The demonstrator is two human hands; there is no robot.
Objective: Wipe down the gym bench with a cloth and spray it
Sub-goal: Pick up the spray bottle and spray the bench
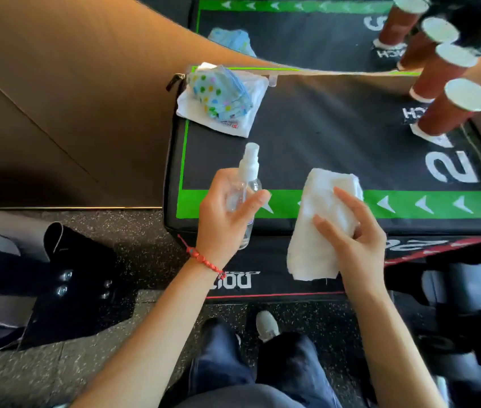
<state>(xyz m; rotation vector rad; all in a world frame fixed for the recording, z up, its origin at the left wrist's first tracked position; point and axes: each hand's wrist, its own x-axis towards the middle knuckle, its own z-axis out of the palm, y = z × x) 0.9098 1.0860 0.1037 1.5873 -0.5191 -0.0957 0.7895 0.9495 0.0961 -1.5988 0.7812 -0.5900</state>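
The gym bench (336, 136) is a black padded block with a green border and white arrows, lying straight ahead of me. My left hand (224, 213) grips a clear spray bottle (248, 172) with a white nozzle, held upright over the bench's near-left edge. My right hand (351, 234) holds a folded white cloth (319, 225) draped over the bench's front edge, fingers spread on top of it. A red bead bracelet sits on my left wrist.
A white cloth with a dotted blue cloth (221, 95) on it lies at the bench's far-left corner. Brown paper cups (451, 110) stand upside down at the far right. A mirror behind reflects the bench. Dumbbells (475, 290) lie on the floor at right.
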